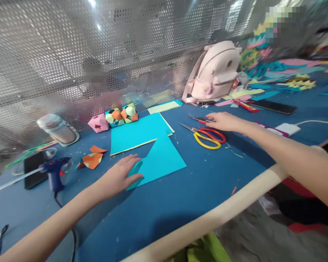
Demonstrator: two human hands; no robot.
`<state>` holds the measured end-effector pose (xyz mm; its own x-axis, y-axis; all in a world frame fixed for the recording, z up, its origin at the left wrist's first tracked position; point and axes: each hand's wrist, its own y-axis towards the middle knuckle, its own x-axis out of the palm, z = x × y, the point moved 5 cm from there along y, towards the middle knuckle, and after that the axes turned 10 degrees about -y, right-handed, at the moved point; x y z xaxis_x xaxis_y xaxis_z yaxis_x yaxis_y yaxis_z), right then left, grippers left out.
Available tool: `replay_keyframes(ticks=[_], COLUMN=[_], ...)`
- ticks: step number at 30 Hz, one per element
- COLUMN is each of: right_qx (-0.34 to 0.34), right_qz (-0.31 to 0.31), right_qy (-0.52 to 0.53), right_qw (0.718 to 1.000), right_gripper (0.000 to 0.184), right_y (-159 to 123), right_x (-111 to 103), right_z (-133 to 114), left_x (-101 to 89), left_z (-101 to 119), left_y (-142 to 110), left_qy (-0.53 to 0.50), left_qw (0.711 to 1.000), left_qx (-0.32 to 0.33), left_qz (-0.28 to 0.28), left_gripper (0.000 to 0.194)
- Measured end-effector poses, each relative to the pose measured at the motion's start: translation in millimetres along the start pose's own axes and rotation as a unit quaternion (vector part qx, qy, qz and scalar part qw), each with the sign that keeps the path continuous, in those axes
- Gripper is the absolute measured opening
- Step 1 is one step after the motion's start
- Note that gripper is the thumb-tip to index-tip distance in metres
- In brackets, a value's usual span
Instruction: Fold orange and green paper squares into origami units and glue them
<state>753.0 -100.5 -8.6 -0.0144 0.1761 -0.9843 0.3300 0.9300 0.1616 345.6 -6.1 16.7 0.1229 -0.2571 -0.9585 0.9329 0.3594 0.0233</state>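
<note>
My left hand [123, 175] is open, its fingers spread at the left edge of a bright blue paper piece [164, 158] with a slanted left side. Behind that lies a larger blue sheet [138, 133] with pale yellow paper showing along its edges. My right hand [222, 121] reaches across the table, its fingers closed over a small tool [200, 119] with a red handle and a narrow dark tip; the hand hides the rest. Just in front of it lie scissors [209, 138] with one red and one yellow handle loop.
Folded paper balls [121, 115] and orange paper scraps [93, 160] lie at left, near a blue glue gun [54, 173] and a dark phone [35, 169]. A pink backpack [218, 71] stands against the perforated metal screen [142, 47]. Another phone [274, 106] lies right.
</note>
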Motion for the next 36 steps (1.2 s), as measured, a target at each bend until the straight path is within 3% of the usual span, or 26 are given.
replay_keyframes(ticks=[4,10,15,18,22,24,36], right_qx=[0.044,0.108,0.132,0.063,-0.078,-0.105,-0.198], right_qz=[-0.016,0.01,0.112,0.156,0.108,0.084,0.004], right_qy=[-0.025,-0.027,-0.013,0.028,0.083,0.087,0.087], right_qw=[0.999,0.994,0.985,0.985,0.988,0.987,0.976], right_gripper=[0.04,0.041,0.041,0.037,0.033,0.036,0.045], right_y=[-3.6,-3.2,-16.6,-33.3,-54.9,-62.4,-96.6], right_x=[8.1,8.4,-12.8,-25.1,-22.6,-18.1,-13.8], right_z=[-4.0,-1.8,-6.7,-32.7,-78.8,-91.7,-95.0], left_x=[8.0,2.8,4.6,7.3,4.5,2.5,-2.0], left_z=[-1.3,-2.1,-8.7,-11.0,-8.2,-4.7,-0.5], left_y=[28.4,33.4,35.0,37.9,36.0,32.6,27.2], left_qy=[-0.006,-0.039,-0.055,-0.066,-0.092,-0.104,-0.108], left_qw=[0.997,0.998,0.997,0.996,0.993,0.992,0.987], left_qx=[-0.06,-0.046,-0.048,-0.061,-0.045,-0.021,0.032], left_qz=[-0.045,-0.003,0.004,-0.003,0.051,0.073,0.118], left_gripper=[0.061,0.06,0.054,0.048,0.029,0.019,0.015])
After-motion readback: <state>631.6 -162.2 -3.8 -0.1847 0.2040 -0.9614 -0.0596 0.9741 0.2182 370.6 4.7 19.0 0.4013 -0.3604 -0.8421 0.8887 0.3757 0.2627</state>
